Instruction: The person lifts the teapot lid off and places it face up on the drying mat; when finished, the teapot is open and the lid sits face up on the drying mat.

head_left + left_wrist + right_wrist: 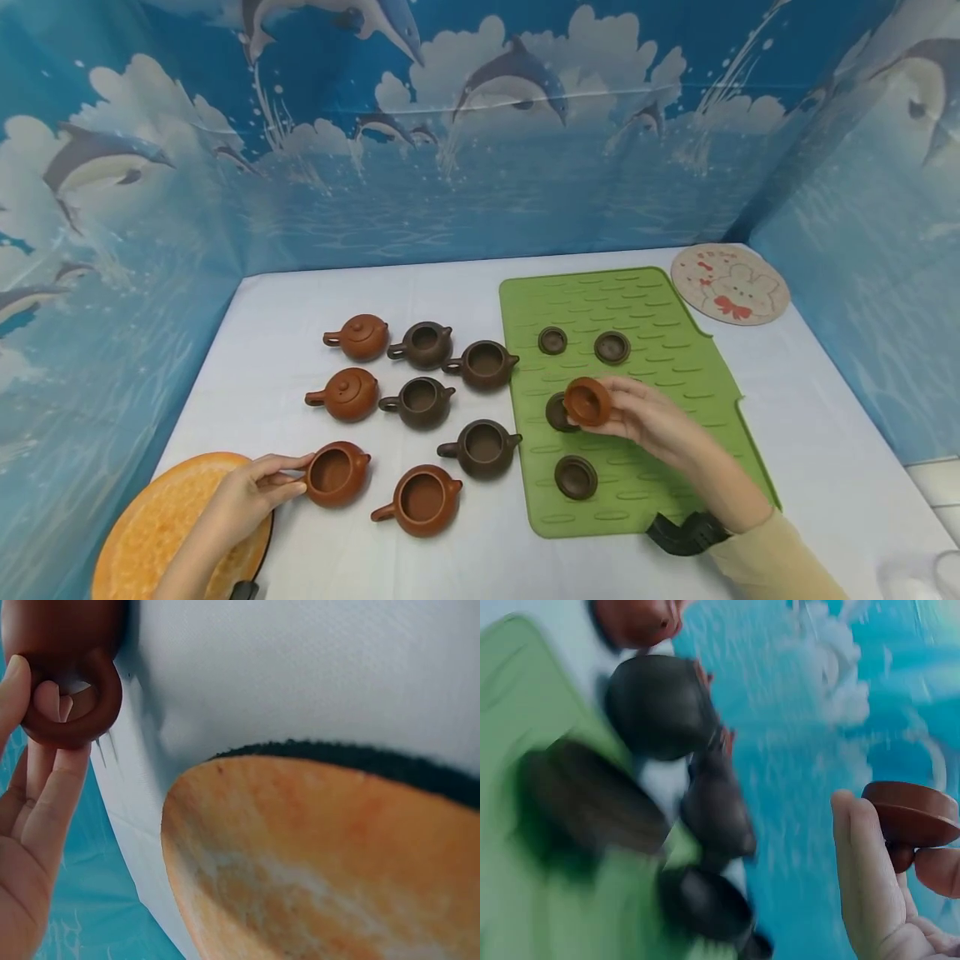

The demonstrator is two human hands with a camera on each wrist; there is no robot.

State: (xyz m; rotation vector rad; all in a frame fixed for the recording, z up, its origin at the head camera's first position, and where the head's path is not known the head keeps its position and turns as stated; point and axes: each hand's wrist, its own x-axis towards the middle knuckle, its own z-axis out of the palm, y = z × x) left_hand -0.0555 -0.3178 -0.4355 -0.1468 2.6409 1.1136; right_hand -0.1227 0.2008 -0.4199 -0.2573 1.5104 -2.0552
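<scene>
By its ring handle, my left hand [251, 497] grips a lidless reddish-brown clay teapot [337, 474] at the left of the white table; the left wrist view shows thumb and fingers on the handle [109, 701]. A reddish-brown teapot lid [587, 402] is pinched by its knob in my right hand [647, 419], held over the green mat [637, 467] with its hollow underside towards the head camera. It partly hides a dark lid [558, 414] below. Another lidless reddish-brown teapot [423, 502] stands right of the gripped one.
Several lidless dark teapots [486, 449] stand left of the mat, and two lidded reddish-brown teapots [349, 394] are behind the gripped one. More dark lids [576, 477] lie on the mat. A round orange mat [150, 517] lies front left, a rabbit-print round mat [738, 287] back right.
</scene>
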